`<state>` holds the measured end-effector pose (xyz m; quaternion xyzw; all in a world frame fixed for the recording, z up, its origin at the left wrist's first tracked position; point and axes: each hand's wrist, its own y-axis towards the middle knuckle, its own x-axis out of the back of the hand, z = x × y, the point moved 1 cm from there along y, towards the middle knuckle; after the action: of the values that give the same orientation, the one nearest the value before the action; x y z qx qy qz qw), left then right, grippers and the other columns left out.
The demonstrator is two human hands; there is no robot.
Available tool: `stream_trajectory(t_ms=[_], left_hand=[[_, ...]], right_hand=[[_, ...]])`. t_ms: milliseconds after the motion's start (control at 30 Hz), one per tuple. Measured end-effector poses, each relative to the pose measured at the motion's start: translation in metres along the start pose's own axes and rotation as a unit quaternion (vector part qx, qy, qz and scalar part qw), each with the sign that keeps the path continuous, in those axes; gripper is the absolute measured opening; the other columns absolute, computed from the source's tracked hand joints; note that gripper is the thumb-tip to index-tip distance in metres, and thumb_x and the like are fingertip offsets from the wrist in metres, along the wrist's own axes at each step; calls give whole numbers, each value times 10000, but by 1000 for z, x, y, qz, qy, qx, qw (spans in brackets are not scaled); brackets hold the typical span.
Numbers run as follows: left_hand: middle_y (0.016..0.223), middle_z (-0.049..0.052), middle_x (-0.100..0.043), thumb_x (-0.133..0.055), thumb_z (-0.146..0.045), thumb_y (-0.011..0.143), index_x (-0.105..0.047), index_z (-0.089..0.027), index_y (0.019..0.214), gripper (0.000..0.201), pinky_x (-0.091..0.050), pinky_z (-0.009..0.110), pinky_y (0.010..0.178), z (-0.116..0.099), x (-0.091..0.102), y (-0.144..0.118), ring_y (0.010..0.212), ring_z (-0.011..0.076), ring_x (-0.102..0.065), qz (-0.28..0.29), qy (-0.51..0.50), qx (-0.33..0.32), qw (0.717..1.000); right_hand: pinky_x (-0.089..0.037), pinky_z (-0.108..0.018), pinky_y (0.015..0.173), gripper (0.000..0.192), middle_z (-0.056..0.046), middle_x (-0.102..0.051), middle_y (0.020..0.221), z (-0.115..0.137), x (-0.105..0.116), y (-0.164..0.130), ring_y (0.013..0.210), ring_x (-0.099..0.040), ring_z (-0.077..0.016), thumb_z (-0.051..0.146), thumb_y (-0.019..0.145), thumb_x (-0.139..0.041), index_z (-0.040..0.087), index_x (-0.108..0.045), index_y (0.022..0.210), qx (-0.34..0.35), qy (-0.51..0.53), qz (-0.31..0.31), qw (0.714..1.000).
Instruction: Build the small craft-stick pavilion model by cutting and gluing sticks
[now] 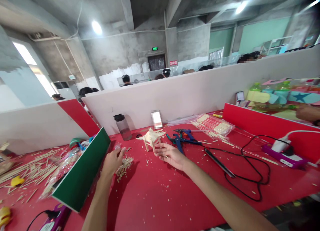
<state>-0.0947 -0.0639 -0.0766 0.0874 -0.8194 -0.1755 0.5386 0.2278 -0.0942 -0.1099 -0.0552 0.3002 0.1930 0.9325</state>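
A small pavilion-like model of pale wooden sticks stands on thin legs on the red tabletop. My right hand is at the model's right front leg, its fingers stretched out and loosely curved. Whether its fingertips touch the leg, I cannot tell. To the left, my left hand hovers beside a heap of short stick scraps. Its fingers are drawn together, and anything between them is too small or hidden to name. Blue-handled pliers and a blue glue gun lie right of the model.
Behind the model stand a grey bottle and a bright phone. Bagged sticks lie at the back right. A black cable loops near a purple power strip. A green divider borders the left, a red divider the right.
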Motion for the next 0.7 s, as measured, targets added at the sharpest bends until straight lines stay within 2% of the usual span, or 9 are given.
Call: stream_trajectory(t_ms=[67,133,200,267,400,500,633,700], left_hand=[[731,61,-737,-497,-442,916,-719,-208,807,341,-469,259,654,-1,-2,-1,723,230,-697,-6,4,-5,1000],[906,78,-765,-540,-327,869,-737,-216,911,231,-501,272,713,-1,-4,0,834,239,-710,-14,1,-15,1000],[1068,82,-749,-520,-221,830,-738,-224,960,254,-527,289,790,-1,-6,0,948,240,-705,-24,-7,-24,999],[1118,81,-730,-487,-174,814,-735,-222,959,292,-540,306,832,-2,-7,1,990,237,-701,-37,-17,-24,999],[1043,68,-745,-529,-221,821,-714,-219,944,223,-559,302,786,-5,-9,2,894,227,-731,-48,-40,-9,998],[919,48,-772,-579,-269,816,-702,-223,937,178,-550,288,732,-6,-13,2,812,221,-743,-40,-55,4,998],[769,30,-766,-587,-366,836,-708,-218,909,205,-509,264,608,-9,-16,1,614,196,-705,-20,-66,8,998],[699,23,-741,-556,-429,866,-711,-213,857,266,-480,261,566,-14,-15,0,532,183,-658,-13,-68,-2,998]], right_hand=[[-530,-301,874,362,-76,-758,996,0,-1,-1,923,-720,-176,88,668,-715,182,-696,1016,7,6,1,1000],[-532,-325,935,350,-40,-737,938,-1,-2,-1,946,-726,-183,111,657,-778,198,-698,986,24,4,-2,1000],[-528,-341,979,352,6,-693,860,-1,-2,0,942,-730,-183,125,622,-832,211,-697,935,43,0,-12,999],[-524,-337,996,358,42,-642,799,-2,-2,1,934,-732,-176,145,594,-870,218,-689,895,57,-3,-23,998],[-558,-312,889,417,55,-610,738,-3,-2,1,908,-740,-191,209,590,-911,216,-677,935,64,-24,-39,997],[-571,-306,791,471,35,-653,750,-2,-2,1,868,-738,-199,300,606,-921,218,-657,988,72,-55,-50,995],[-526,-247,603,455,-10,-724,784,-1,-1,1,656,-673,-135,394,635,-907,203,-648,957,84,-88,-65,990],[-504,-240,570,442,-16,-734,769,0,-1,2,596,-641,-122,400,622,-914,194,-650,911,96,-99,-71,988]])
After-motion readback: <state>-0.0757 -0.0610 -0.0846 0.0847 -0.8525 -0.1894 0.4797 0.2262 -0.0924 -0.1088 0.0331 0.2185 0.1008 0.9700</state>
